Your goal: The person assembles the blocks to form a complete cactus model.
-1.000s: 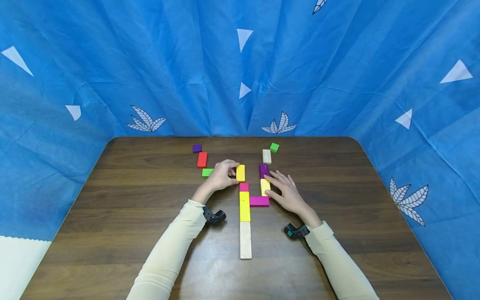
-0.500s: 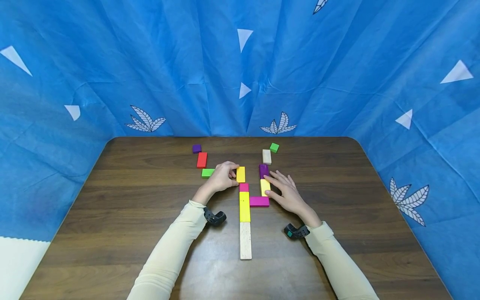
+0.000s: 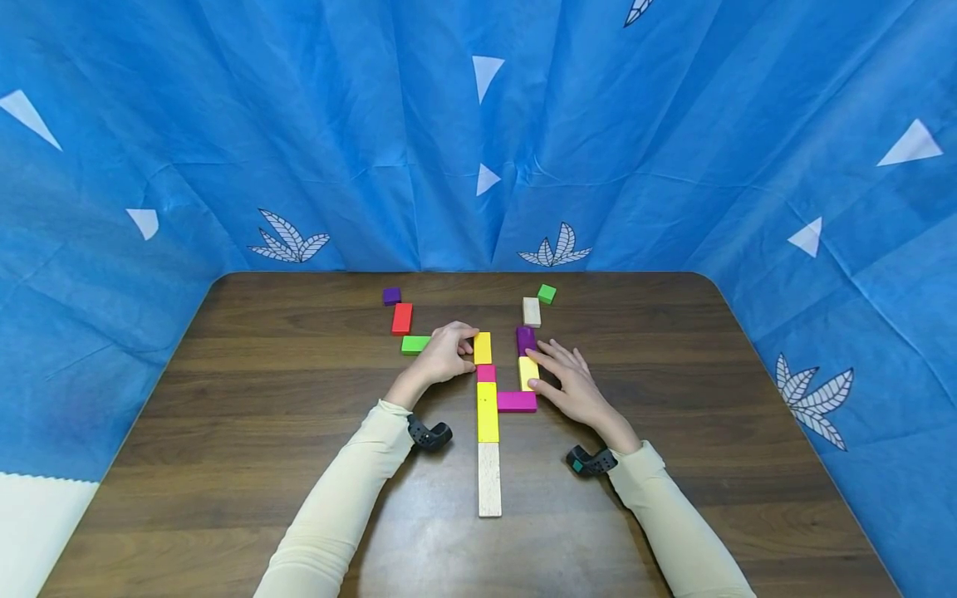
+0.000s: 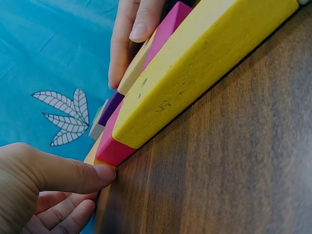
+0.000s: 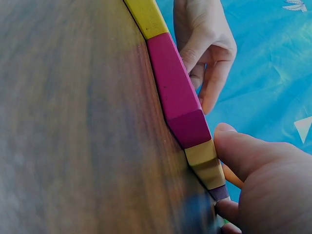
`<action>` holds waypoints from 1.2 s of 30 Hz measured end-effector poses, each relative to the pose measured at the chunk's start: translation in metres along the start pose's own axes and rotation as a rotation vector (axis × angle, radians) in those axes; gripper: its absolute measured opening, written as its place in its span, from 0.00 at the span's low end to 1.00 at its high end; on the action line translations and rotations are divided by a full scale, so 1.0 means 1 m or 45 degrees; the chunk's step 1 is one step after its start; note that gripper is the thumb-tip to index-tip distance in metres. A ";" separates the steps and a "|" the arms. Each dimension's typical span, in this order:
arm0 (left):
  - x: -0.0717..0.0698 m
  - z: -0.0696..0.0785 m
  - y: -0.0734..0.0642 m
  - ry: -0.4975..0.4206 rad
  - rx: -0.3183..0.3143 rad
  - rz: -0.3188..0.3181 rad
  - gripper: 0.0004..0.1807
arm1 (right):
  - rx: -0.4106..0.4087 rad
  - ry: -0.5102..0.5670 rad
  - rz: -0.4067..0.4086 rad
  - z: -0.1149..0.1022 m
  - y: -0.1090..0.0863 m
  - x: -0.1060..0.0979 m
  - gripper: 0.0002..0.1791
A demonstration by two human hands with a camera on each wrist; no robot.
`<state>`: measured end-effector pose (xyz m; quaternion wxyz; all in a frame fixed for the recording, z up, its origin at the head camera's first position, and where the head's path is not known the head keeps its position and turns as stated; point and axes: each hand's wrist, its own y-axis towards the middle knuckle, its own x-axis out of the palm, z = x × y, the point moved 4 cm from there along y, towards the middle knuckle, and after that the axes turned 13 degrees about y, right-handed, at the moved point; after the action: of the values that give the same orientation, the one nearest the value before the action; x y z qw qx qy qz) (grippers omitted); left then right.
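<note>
My left hand (image 3: 446,352) pinches a yellow block (image 3: 483,348) between thumb and forefinger at its near and far left corners. That block lies flat, its near end against a small pink block (image 3: 486,374). In the left wrist view the thumb (image 4: 103,176) is right beside the pink block, and most of the held block is hidden. My right hand (image 3: 574,389) rests with spread fingers on a pale yellow block (image 3: 527,374) and the purple block (image 3: 526,341) beyond it. Its thumb (image 5: 225,132) lies along the pale block's edge in the right wrist view.
Towards me run a long yellow block (image 3: 488,413) and a whitish block (image 3: 489,480). A magenta block (image 3: 517,402) branches right. Beyond the purple block lie a cream block (image 3: 532,312) and a green cube (image 3: 547,294). Green (image 3: 414,345), red (image 3: 402,319) and dark purple (image 3: 392,296) blocks lie left.
My left hand has drawn the yellow block towards me against the pink block, then shifted it slightly right. My right hand has stayed in place.
</note>
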<state>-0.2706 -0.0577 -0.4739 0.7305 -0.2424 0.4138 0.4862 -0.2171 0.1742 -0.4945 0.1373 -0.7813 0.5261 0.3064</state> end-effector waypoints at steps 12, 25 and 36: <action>0.003 0.001 0.001 -0.001 0.030 0.003 0.32 | 0.022 -0.003 -0.001 0.000 0.000 0.000 0.32; 0.003 0.004 -0.001 0.012 0.055 0.005 0.29 | 0.039 -0.009 0.000 0.000 0.001 0.000 0.31; -0.003 0.012 -0.015 0.027 0.118 0.110 0.28 | 0.037 -0.014 0.004 0.001 0.001 0.000 0.32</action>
<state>-0.2527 -0.0564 -0.4662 0.7149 -0.1955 0.4535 0.4950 -0.2177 0.1742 -0.4951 0.1511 -0.7766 0.5311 0.3033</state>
